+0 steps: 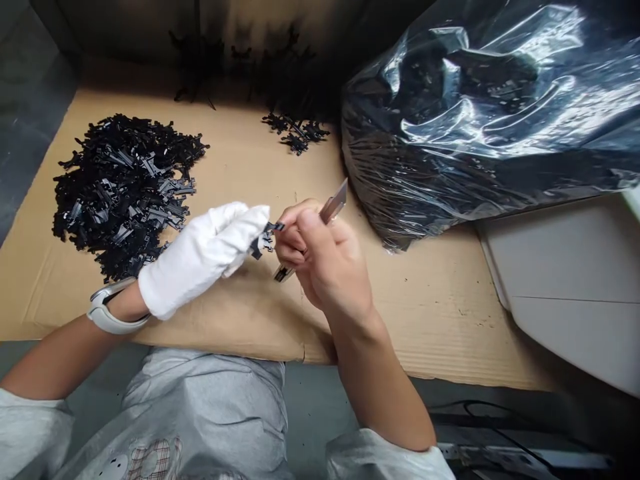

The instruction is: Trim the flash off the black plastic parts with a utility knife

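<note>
Head view: the left hand (200, 261), in a white cotton glove (170, 287), pinches a small black plastic piece (263, 239) between pressed-together fingertips, above a flat brown cardboard sheet (400, 320). The bare right hand (325, 257) closes around a slim metal utility knife (334, 205), with the blade pointing up and away. If the knife slips, it could cut the glove or fingers, because the piece is so small. The piece looks thin and branched, like those in the loose black heap (120, 193) beside the glove. A shiny dark plastic bag (475, 113) lies further right.
</note>
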A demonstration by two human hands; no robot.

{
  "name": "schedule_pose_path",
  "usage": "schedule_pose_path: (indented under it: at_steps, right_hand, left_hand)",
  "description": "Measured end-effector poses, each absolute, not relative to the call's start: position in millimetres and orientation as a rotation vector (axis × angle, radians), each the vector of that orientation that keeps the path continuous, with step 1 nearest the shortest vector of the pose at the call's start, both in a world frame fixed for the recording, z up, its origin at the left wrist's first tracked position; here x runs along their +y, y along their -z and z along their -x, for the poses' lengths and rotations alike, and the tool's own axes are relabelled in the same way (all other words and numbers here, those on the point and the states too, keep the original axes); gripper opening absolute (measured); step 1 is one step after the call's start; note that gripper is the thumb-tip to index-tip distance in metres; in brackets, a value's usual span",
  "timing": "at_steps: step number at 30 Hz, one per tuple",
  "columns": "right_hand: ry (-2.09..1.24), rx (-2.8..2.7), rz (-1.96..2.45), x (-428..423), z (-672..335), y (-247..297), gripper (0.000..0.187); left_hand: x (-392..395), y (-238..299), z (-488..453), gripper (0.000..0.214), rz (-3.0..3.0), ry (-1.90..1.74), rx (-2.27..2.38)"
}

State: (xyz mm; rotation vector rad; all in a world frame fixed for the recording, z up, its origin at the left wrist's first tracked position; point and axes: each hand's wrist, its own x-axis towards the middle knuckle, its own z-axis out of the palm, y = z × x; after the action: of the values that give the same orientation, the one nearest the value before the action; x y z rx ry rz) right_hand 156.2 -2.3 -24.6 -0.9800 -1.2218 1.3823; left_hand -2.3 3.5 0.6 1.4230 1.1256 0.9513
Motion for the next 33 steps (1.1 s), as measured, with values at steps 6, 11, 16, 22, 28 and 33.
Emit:
schedule_pose_path:
  at_steps: [6, 11, 16, 22, 28, 33]
  right_hand:
    - [-0.695, -1.711, 0.988, -8, -162, 28, 0.035]
    - [-0.414, -1.856, 0.943, -7, -161, 32, 0.03]
    - [-0.365, -1.888, 0.868, -3, -159, 32, 0.031]
    - [-0.362, -1.886, 0.828, -5, -158, 32, 0.031]
    - [-0.285, -1.786, 1.02, -2, -160, 32, 0.029]
    - [-0.383, -1.678, 1.19, 3, -166, 29, 0.032]
  left_hand:
    - [6, 0, 4, 0.028, -1.232, -1.031, 1.012]
    - [4, -1, 6, 0.033, -1.16, -1.012, 1.005]
    - [2, -1, 8, 0.029, -1.165, -1.019, 0.967]
    - [1, -1, 8, 0.03, -1.15, -1.017, 0.934]
    - [2, 0, 9, 0.03, -1.222, -1.014, 0.925]
    - [8, 18, 4, 0.023, -1.747, -0.992, 1.179]
